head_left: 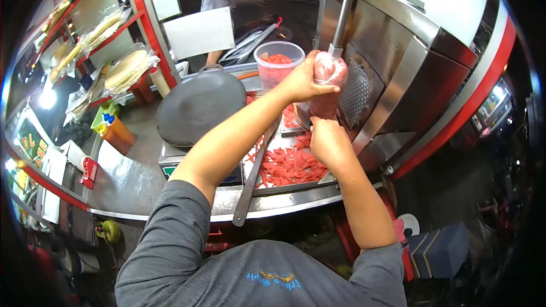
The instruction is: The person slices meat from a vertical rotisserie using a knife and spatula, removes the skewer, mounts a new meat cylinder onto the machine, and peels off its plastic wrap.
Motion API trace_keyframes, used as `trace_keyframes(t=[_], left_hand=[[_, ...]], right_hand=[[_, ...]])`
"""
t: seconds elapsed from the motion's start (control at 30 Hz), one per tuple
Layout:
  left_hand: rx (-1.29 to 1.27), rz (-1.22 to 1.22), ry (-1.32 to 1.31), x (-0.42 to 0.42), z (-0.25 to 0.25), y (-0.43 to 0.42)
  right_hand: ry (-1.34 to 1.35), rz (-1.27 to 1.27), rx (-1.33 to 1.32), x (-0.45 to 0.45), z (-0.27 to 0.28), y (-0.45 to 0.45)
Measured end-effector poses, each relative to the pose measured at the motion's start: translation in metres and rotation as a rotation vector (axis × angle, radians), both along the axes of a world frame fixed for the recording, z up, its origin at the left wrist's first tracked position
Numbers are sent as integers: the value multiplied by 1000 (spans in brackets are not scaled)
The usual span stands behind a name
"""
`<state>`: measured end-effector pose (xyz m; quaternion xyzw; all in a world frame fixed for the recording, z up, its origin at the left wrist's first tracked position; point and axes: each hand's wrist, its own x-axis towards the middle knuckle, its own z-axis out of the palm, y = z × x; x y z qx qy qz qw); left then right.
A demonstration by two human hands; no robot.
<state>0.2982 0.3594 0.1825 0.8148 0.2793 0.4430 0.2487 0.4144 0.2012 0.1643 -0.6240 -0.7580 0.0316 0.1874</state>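
A wrapped-looking column of raw pinkish meat (pixel 325 99) stands on an upright metal spit (pixel 342 20). My left hand (pixel 307 78) is wrapped around its upper left side, the thumb lying across the front. Lower down, my right hand (pixel 330 139) is closed in a fist against the base of the meat; what it grips is hidden by the fingers. A dark curved metal edge (pixel 302 115) shows just left of that fist. Below both hands, shredded reddish meat (pixel 293 165) covers a metal tray. A long flat metal blade (pixel 250 187) lies across the tray's left side.
Left of the tray, a round black griddle pan (pixel 199 108) sits on a burner. A clear tub (pixel 278 59) of red meat stands behind. The metal grill housing (pixel 398 74) rises at right. Sauce bottles (pixel 116 135) and packed flatbreads (pixel 128 68) are at left. A person (pixel 211 0) is beyond.
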Motion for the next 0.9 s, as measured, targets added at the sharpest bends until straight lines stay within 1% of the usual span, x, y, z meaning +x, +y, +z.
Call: trace_keyframes(t=[0.13, 0.23, 0.27, 0.3, 0.37, 0.4, 0.43, 0.5, 0.53, 0.63, 0.67, 0.7, 0.77, 0.8, 0.83, 0.9], left_hand=[[34, 73, 9, 2, 3, -8], [70, 91, 13, 3, 1, -7], [90, 124, 33, 4, 0, -6], [84, 124, 0, 4, 0, -5], [69, 161, 22, 6, 2, -8], [95, 198, 24, 8, -1, -7], [105, 225, 24, 10, 1, -9], [119, 276, 38, 10, 2, -18], [73, 296, 81, 11, 3, -20], [136, 252, 96, 3, -1, -22], [150, 174, 97, -5, -4, -22], [237, 150, 81, -10, -17, -17], [272, 279, 245, -25, -51, -19], [197, 393, 396, -30, -71, -20], [137, 337, 419, -37, -80, -23], [-14, 229, 488, -44, -81, -25]], right_hand=[[92, -85, -27, -16, -21, 28], [133, -83, 75, -14, -50, 39], [134, -100, 72, -14, -53, 37], [173, -102, 69, -15, -55, 30], [256, -109, 78, -15, -55, 13], [217, 29, -59, -4, -78, 16], [212, 78, -98, -8, -83, 1], [251, 19, -25, -30, -85, -24], [350, 27, 16, -29, -85, -37], [619, 81, 119, -15, -91, -72], [699, 109, 135, -2, -97, -84], [780, 134, 148, 12, -102, -97], [1087, 69, -275, 47, -108, -125], [1100, 53, -355, 65, -114, -140], [1140, 56, -402, 82, -125, -150], [1248, -62, -626, 113, -127, -177]])
